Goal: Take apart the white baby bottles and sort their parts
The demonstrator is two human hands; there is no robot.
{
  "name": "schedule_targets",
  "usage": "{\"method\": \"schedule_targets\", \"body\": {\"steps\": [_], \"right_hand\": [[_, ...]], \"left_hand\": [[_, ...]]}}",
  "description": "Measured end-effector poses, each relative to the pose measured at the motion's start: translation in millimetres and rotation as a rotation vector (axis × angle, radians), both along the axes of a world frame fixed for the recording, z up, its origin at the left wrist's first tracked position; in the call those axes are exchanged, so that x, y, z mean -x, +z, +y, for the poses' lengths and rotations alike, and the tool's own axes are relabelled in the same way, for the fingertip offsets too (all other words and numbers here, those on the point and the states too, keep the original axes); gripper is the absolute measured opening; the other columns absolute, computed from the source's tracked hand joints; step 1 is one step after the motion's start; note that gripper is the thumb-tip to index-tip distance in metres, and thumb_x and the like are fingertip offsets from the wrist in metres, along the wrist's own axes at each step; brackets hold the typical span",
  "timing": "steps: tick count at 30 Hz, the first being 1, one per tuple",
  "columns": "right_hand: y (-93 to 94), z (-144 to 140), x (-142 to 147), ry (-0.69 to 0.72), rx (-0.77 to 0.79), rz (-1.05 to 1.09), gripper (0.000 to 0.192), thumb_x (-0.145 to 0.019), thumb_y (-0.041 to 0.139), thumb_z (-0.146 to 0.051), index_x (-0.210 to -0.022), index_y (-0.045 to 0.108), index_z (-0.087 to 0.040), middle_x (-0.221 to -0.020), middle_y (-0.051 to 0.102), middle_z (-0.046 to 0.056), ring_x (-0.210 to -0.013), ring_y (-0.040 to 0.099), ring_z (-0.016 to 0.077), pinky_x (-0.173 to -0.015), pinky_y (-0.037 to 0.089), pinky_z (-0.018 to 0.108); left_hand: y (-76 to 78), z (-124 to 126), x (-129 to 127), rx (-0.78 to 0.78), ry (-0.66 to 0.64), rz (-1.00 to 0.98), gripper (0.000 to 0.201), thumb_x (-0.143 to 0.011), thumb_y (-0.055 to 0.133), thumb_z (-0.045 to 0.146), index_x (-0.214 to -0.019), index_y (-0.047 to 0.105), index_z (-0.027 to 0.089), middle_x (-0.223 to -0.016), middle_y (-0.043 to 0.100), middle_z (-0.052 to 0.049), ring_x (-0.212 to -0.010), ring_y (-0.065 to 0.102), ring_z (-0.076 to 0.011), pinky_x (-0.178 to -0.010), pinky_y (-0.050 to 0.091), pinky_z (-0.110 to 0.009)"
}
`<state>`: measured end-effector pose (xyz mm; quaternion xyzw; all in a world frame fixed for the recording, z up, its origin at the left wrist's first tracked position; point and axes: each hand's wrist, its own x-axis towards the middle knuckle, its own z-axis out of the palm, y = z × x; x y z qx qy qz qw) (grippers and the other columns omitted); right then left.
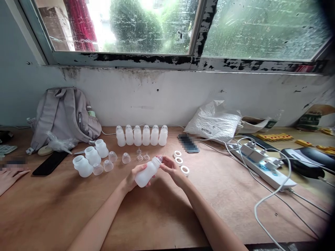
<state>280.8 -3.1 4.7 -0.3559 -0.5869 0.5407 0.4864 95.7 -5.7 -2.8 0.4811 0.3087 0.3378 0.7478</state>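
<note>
My left hand (134,177) is wrapped round a frosted white baby bottle (146,174), tilted with its neck up and to the right. My right hand (171,167) has its fingers closed at the bottle's top, about the clear nipple (159,158); the fingers partly hide it. Just beyond the bottle lie three loose clear nipples (146,157). Three white collar rings (179,160) lie by my right hand. Left of my hands stand three uncapped bottles (91,156), with several clear dome caps (108,165) beside them.
Several capped bottles (146,136) stand in a row near the wall. A grey backpack (65,111) and a black phone (49,164) are at left, near another person's hand (12,177). A white plastic bag (211,120), power strip (264,167) and loose cables lie right.
</note>
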Motion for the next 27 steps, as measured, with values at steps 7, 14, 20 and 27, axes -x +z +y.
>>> {"method": "schedule_targets", "body": {"steps": [7, 14, 20, 27], "right_hand": [[-3.5, 0.9, 5.5, 0.025, 0.112, 0.174, 0.045, -0.078, 0.045, -0.05, -0.115, 0.047, -0.024, -0.106, 0.06, 0.008, -0.098, 0.055, 0.022, -0.081, 0.043, 0.037], [-1.7, 2.7, -0.5, -0.079, 0.152, 0.259, 0.04, -0.075, 0.052, -0.033, -0.113, 0.051, -0.021, -0.094, 0.066, 0.008, -0.09, 0.059, 0.0229, -0.081, 0.042, 0.04], [-3.6, 2.3, 1.2, -0.026, 0.161, 0.259, 0.046, -0.075, 0.048, -0.031, -0.119, 0.047, -0.02, -0.102, 0.064, 0.01, -0.101, 0.055, 0.0258, -0.084, 0.041, 0.045], [-7.5, 3.1, 5.1, -0.004, 0.141, 0.281, 0.044, -0.071, 0.059, -0.029, -0.114, 0.053, -0.026, -0.123, 0.051, 0.006, -0.11, 0.048, 0.024, -0.09, 0.04, 0.04]], "left_hand": [[-1.4, 2.4, -4.7, -0.129, 0.158, 0.036, 0.039, -0.071, 0.054, 0.049, -0.088, 0.052, 0.013, -0.076, 0.06, -0.006, -0.052, 0.056, -0.0128, -0.046, 0.039, -0.022], [-0.5, 0.8, -5.2, -0.188, 0.265, 0.044, 0.037, -0.076, 0.047, 0.05, -0.087, 0.049, 0.015, -0.078, 0.058, -0.005, -0.054, 0.055, -0.0121, -0.048, 0.038, -0.022], [-7.3, 9.2, -2.4, -0.486, 0.648, 0.33, 0.037, -0.066, 0.062, 0.043, -0.092, 0.053, 0.017, -0.09, 0.06, -0.007, -0.085, 0.056, -0.021, -0.074, 0.042, -0.029], [-3.7, 3.3, -0.3, -0.582, 0.476, 0.321, 0.033, -0.072, 0.055, 0.042, -0.095, 0.052, 0.018, -0.089, 0.06, -0.007, -0.08, 0.056, -0.02, -0.069, 0.043, -0.029]]}}
